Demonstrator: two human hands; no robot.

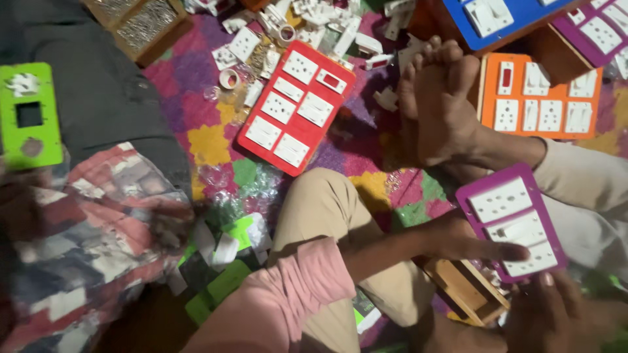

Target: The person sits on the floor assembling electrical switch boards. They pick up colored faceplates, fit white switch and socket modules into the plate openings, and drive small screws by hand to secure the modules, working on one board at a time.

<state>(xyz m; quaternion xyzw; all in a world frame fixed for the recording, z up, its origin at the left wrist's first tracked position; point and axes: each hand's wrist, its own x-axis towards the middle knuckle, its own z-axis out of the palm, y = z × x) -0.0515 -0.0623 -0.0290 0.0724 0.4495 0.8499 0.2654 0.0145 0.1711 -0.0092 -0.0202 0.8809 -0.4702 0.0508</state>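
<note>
Right hand, at 5 o'clock in the view: fingers curled beneath the lower edge of the purple switch panel, a fingertip showing at its bottom rim. Left hand, just at 9 o'clock of the panel: fingers extended nearly flat, tips pressing the white switch modules on the panel face; pink sleeve runs back toward 7 o'clock. The panel is held tilted above a small wooden box. At 12 o'clock of the hands, a bare foot rests on the multicoloured mat. Beyond it, at 1 o'clock, lies an orange switch panel; at 11 o'clock, a red switch panel. A green panel sits at far 9 o'clock, blurred. Loose white switch parts lie scattered at 12 o'clock
</note>
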